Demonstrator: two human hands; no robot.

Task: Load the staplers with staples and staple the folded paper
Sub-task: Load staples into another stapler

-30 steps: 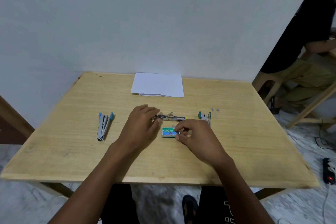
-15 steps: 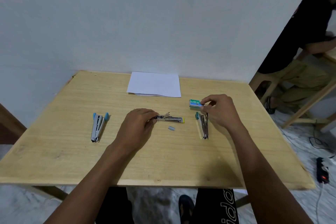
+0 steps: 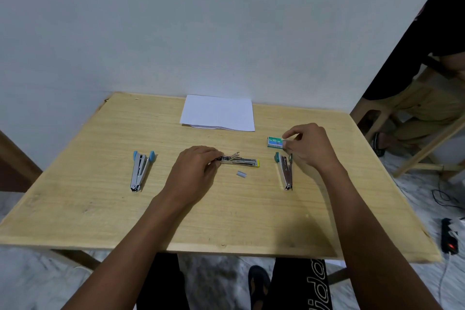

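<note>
Lying near the left side of the light wooden table [image 3: 251, 221], a silver metal stapler with pale blue plastic ends [image 3: 139, 171] is splayed open in a narrow V, with no hand on it. Next, the left hand [image 3: 196, 171] pinches with curled fingertips the left end of a silver stapler with a yellow tip [image 3: 240, 160]. This stapler lies across the table's middle with its top arm slightly raised. Just in front of it, not touching, lies a short grey strip of staples [image 3: 241, 174]. Behind, at the far edge by the wall, the folded white sheet of paper [image 3: 217, 113] rests flat. Further right sits a small green cardboard staple box [image 3: 274, 142]; the right hand [image 3: 309, 146] grasps its right end between thumb and fingers. Close under that hand lies a silver stapler with teal plastic ends [image 3: 285, 171], apart from the box. At the far right a seated person in a black top [image 3: 427, 88] is partly visible, and a black power strip [image 3: 449, 236] lies on the floor.
</note>
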